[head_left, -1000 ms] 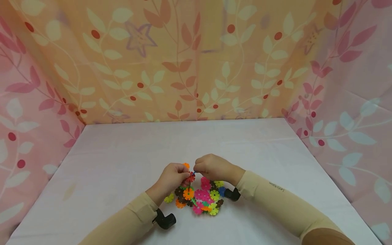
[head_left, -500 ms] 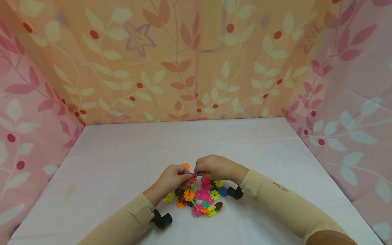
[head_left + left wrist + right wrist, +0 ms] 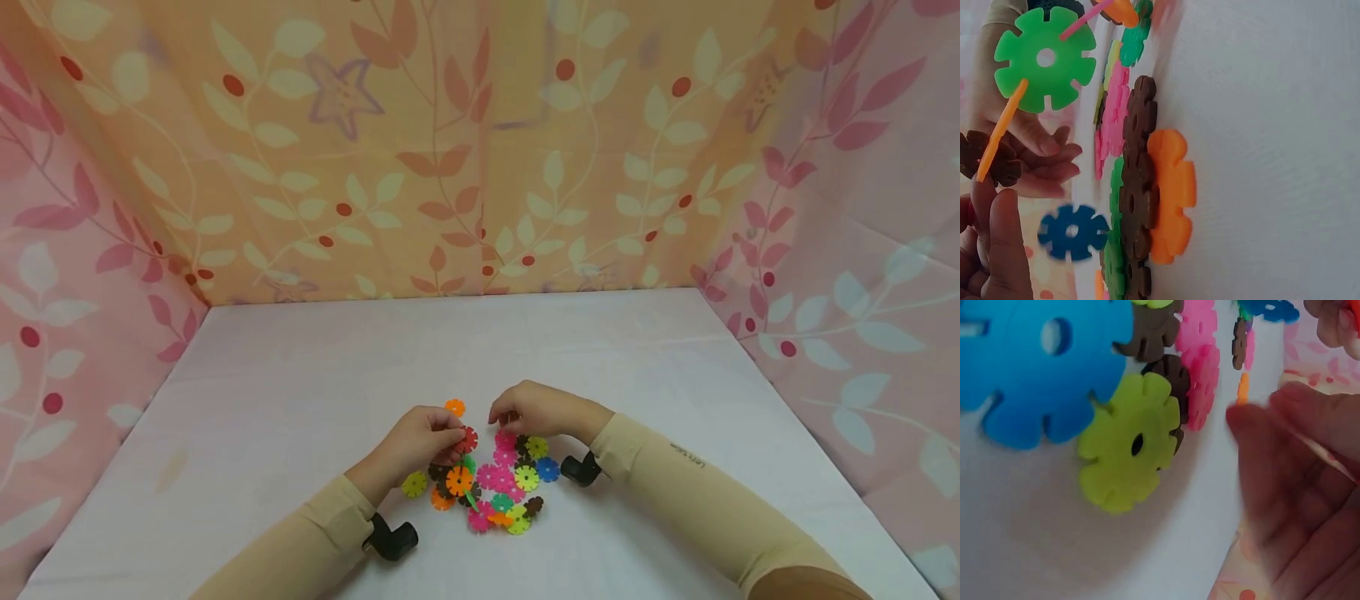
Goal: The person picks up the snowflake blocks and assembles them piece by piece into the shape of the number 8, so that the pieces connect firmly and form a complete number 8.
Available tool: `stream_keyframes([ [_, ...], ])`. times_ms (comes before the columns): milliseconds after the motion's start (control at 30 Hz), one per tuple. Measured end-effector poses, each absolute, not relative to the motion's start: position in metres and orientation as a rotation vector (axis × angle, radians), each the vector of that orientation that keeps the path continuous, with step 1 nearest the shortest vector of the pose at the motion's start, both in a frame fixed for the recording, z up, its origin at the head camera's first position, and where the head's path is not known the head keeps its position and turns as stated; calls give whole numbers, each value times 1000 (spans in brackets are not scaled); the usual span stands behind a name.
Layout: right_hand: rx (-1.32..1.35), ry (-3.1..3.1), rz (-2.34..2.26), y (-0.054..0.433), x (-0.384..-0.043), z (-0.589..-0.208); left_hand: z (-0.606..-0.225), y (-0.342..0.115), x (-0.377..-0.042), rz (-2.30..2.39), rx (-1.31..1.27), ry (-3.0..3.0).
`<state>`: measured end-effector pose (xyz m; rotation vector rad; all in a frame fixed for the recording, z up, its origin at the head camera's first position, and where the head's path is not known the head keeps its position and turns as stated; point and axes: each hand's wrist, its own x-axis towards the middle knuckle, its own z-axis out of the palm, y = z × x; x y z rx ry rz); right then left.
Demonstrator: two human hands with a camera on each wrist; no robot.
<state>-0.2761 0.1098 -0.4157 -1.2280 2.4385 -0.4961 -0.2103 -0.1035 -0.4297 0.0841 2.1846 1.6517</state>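
My left hand (image 3: 423, 435) pinches a red notched flower disc (image 3: 469, 438) above the pile. An orange disc (image 3: 460, 481) shows just below it. In the left wrist view, a brown disc (image 3: 1004, 169) is at the left fingertips, linked through an orange disc (image 3: 1002, 128), seen edge-on, to a green disc (image 3: 1019, 59) with a pink one slotted in. A blue disc (image 3: 1088, 240) shows blurred, apart from both hands. To the right, my right hand (image 3: 543, 408) has bent fingers (image 3: 1257, 469) and a thumb with a gap between them, holding nothing.
Several loose discs, pink (image 3: 491, 477), yellow-green (image 3: 527, 478), brown (image 3: 533, 507) and blue (image 3: 548, 469), lie piled on the white table (image 3: 300, 375). A lone orange disc (image 3: 454, 407) lies behind the left hand. Floral curtains (image 3: 465, 150) enclose the back and sides.
My right hand has let go of a small blue disc at the red one and drawn slightly right, away from the left hand. The left hand keeps its pinch, almost in place.
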Motion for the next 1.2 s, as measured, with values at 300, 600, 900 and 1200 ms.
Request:
stream_keyframes([
  [300, -1168, 2486, -345, 108, -275, -430, -429, -102, -211, 1669, 93, 2156],
  [600, -1366, 2577, -739, 109, -273, -418, -432, -103, -212, 1717, 101, 2101],
  [900, -1517, 2601, -738, 106, -261, -415, -430, -103, -212, 1728, 107, 2088],
  [1200, -1621, 2620, -594, 106, -260, -410, -424, -102, -211, 1697, 96, 2118],
])
